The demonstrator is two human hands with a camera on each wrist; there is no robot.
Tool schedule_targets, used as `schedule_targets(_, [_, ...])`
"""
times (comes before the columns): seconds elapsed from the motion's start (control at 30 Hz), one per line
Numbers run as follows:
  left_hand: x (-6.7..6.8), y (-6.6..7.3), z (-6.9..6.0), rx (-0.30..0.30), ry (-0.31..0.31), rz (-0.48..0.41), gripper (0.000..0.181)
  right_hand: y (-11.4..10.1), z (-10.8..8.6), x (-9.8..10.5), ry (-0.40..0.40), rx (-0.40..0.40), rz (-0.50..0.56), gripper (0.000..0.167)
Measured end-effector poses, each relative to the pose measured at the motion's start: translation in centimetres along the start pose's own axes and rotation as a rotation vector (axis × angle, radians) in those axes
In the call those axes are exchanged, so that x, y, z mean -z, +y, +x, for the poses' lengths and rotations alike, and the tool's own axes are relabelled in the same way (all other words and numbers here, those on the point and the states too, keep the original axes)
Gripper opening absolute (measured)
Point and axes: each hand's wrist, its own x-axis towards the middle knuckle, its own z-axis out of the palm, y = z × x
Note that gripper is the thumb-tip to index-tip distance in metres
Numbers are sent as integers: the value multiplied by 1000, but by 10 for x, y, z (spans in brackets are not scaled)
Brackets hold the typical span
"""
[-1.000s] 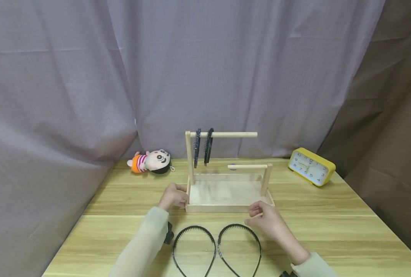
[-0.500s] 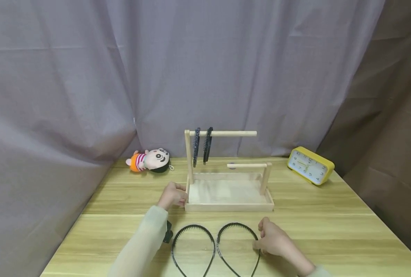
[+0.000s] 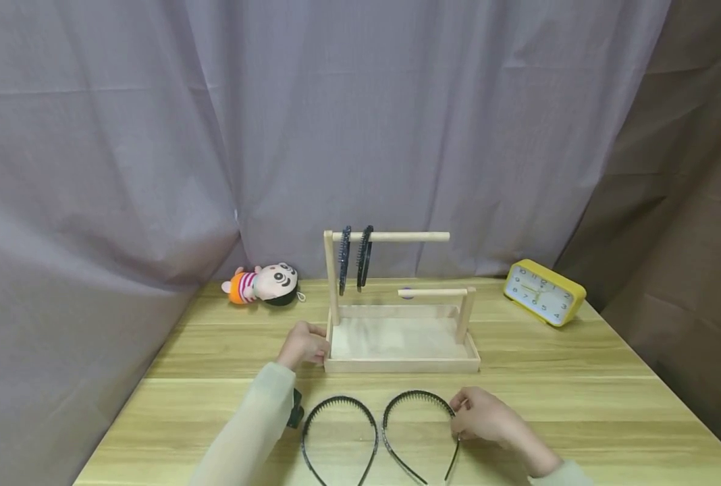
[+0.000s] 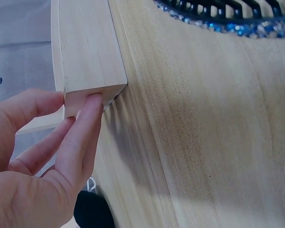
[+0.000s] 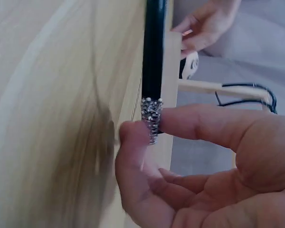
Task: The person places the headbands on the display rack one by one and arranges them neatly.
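Observation:
A wooden display stand (image 3: 397,365) has a shallow tray base and two dowels. At its left end my left hand (image 3: 302,345) grips the tray end, fingertips on its end face and edge in the left wrist view. My right hand (image 3: 485,420) pinches the right side of a black toothed headband (image 3: 418,393) between thumb and index finger. In the right wrist view the pinched part of the headband (image 5: 153,57) shows glittery beads. To its left another toothed headband (image 3: 341,399) lies on the table. Two headbands (image 3: 364,260) hang on the upper dowel.
A plush doll (image 3: 263,283) lies at the back left of the wooden table (image 3: 579,398). A yellow alarm clock (image 3: 545,291) stands at the back right. A grey curtain (image 3: 360,135) hangs behind the table. The lower dowel (image 3: 433,293) is over the tray.
My right hand has moved from the tray's front right corner down to the right headband and taken hold of it. That headband has shifted slightly. The left hand stays at the stand.

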Motion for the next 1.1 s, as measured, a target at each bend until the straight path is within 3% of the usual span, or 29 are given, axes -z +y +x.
schedule_targets(0.23, [-1,0,2,1,-2,-4,39,11,-1,13,-120,28,196,38])
schedule_targets(0.53, [-1,0,2,-1,14,-6,38,9,-2,15,-122,96,329,38])
schedule_targets(0.7, [-1,-1,1,0,11,-9,39,1,-1,10,-28,150,330,38])
schedule_targets(1.1, [-1,-1,1,7,11,1,40,-22,10,1,269,163,407,37])
